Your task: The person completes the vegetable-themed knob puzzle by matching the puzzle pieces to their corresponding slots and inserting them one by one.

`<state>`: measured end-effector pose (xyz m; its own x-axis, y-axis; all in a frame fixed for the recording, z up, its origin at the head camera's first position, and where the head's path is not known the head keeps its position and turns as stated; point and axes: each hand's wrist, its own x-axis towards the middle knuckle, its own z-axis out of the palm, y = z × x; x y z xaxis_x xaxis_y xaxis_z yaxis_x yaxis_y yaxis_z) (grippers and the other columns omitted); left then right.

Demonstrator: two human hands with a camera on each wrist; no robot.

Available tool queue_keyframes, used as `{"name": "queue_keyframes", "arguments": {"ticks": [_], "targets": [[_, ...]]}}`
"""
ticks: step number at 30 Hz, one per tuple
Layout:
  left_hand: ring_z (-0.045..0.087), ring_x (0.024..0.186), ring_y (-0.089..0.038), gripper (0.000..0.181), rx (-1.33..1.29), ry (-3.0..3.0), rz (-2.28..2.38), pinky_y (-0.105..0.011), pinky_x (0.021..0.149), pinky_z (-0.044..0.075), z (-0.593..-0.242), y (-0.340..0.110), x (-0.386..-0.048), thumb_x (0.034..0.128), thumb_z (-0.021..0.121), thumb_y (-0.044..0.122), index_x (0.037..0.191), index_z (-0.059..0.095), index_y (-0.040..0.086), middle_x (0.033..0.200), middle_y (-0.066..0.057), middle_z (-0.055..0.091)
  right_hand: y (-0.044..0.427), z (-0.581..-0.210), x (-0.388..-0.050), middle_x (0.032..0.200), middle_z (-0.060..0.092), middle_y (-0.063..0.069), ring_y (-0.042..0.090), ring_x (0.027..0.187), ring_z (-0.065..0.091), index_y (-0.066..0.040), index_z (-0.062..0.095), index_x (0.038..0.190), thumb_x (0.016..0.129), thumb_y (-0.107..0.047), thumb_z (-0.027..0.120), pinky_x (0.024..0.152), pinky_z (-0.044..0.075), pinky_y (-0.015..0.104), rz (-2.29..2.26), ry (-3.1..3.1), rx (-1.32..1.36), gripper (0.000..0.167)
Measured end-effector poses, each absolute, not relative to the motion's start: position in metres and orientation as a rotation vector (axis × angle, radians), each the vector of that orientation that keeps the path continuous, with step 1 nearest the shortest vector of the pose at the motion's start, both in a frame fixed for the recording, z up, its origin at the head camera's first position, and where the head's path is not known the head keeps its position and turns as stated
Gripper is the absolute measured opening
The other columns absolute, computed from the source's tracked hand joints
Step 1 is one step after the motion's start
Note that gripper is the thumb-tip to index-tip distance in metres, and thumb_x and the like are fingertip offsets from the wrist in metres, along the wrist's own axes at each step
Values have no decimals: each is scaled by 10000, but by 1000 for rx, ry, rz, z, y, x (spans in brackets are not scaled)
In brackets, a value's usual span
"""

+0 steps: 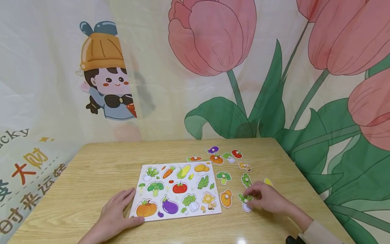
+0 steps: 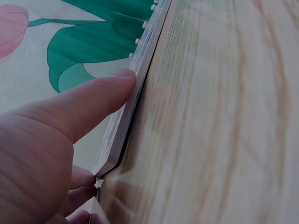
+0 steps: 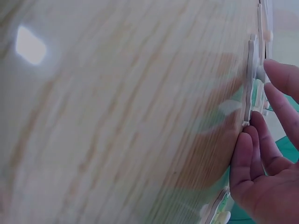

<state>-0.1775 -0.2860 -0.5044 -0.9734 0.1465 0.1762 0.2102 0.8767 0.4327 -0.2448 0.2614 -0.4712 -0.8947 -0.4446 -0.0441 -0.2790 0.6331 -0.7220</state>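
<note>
A white puzzle board (image 1: 166, 191) printed with vegetables lies flat on the table. My left hand (image 1: 114, 211) rests at its front left corner, thumb (image 2: 112, 88) against the front edge and fingers extended along the left side. Right of the board, my right hand (image 1: 268, 197) pinches the small knob of a white radish piece (image 1: 246, 207) with green leaves between thumb and forefinger. In the right wrist view the other fingers (image 3: 241, 154) touch down by the piece's edge. Whether the piece is lifted, I cannot tell. A yellow mango-like piece (image 1: 226, 199) lies beside it.
Around the board's right and back lie several knobbed pieces, among them a broccoli (image 1: 223, 177), a tomato (image 1: 237, 154), a pumpkin (image 1: 216, 159), an eggplant (image 1: 212, 149) and a carrot (image 1: 194, 159). A yellow piece (image 1: 268, 182) shows behind the right hand. A printed curtain (image 1: 161, 84) hangs behind the table.
</note>
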Motion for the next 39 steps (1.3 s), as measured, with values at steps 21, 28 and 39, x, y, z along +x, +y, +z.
{"name": "queue_keyframes", "arguments": {"ticks": [21, 28, 39], "targets": [[258, 1520, -522, 1174, -345, -2911, -876, -782, 1132, 275, -506, -288, -181, 737, 907, 611, 1600, 427, -23, 1644, -257, 401, 261, -474, -250, 996, 624, 19, 187, 885, 561, -211, 821, 990, 896, -173, 871, 719, 505, 214, -1075, 2713, -633, 113], [296, 1491, -538, 1152, -375, -2898, -813, -777, 1117, 283, -507, -288, -181, 736, 919, 562, 1579, 438, -59, 1614, -287, 428, 240, -461, -256, 986, 639, 6, 163, 881, 588, -212, 809, 1003, 915, -221, 861, 723, 533, 236, -1093, 2768, -616, 102], [263, 1502, -544, 1159, -367, -2939, -834, -776, 1140, 227, -508, -287, -185, 744, 907, 570, 1591, 419, -53, 1630, -287, 396, 175, -451, -280, 1001, 658, -20, 197, 917, 593, -225, 824, 987, 908, -222, 869, 719, 501, 264, -1072, 2847, -677, 91]]}}
